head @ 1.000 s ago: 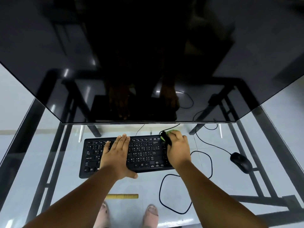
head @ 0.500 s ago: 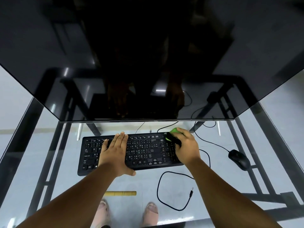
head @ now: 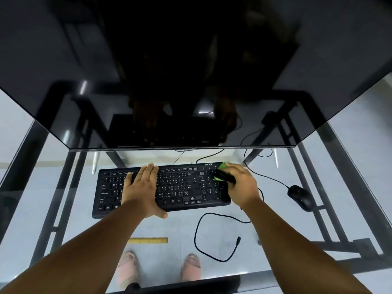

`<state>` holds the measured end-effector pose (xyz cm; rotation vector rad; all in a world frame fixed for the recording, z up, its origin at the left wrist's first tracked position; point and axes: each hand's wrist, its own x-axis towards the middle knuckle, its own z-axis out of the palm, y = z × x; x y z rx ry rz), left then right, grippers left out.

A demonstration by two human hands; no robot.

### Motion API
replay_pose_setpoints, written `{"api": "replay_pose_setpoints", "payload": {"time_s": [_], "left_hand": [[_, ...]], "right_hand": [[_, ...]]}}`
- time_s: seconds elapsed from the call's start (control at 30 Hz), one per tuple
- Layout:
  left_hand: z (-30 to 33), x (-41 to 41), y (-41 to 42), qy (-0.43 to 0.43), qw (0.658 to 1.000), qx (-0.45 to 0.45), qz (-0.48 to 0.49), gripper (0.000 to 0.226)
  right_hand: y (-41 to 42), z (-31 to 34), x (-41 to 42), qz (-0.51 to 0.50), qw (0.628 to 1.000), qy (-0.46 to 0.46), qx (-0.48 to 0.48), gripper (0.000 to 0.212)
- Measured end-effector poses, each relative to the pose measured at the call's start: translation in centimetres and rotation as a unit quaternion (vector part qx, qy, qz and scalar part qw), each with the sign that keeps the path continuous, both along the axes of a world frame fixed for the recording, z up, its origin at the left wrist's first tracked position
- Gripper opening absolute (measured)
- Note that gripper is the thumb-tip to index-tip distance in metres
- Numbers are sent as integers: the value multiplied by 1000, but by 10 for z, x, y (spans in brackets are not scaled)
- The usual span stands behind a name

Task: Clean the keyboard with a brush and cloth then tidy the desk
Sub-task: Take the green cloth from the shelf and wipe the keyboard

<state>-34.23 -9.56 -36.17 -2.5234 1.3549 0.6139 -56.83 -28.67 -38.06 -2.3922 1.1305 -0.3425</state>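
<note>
Right hand (head: 241, 185), centre-right of frame, curled tight round a black-and-green brush (head: 222, 175), its working end down on the numeric-pad corner of the keyboard (head: 186, 187); how the bristles meet the keys can't be made out. Left hand (head: 142, 189) lies flat, fingers (head: 148, 172) together and extended over the left-centre keys, thumb hooked at the near edge — holding nothing, only pinning the board down. Keyboard sits mid-frame on the glass bench (head: 63, 198), just below the lower edge of the dark monitor (head: 191, 71). Its cable loops loose toward the lower right of centre, plug end (head: 238, 240) lying free on the glass. Mouse (head: 301, 197) well apart at right, its own lead running up behind the right hand. No cloth seen anywhere in view. Judged stage: brushing at the right end, wipe and tidy not yet begun. Risks — the brushing wrist sits close over the loose cable and could drag it; if the left palm eases, the board may skate on the smooth glass; a hard sweep off the right edge would only move the dust onto the bench. Feet and a yellow stick show on the floor through the glass.
</note>
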Motion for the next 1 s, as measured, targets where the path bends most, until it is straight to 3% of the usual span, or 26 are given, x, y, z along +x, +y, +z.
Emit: {"api": "replay_pose_setpoints", "payload": {"time_s": [0.37, 0.73, 1.0], "left_hand": [[0, -2, -1, 5, 1000, -7, 5, 147], [-1, -3, -1, 4, 1000, -7, 5, 148], [-5, -2, 1, 4, 1000, -9, -1, 147]], "right_hand": [[38, -13, -65, 71, 996, 11, -42, 55], [69, -6, -15, 225, 969, 43, -97, 55], [45, -10, -64, 121, 987, 31, -100, 65]]}}
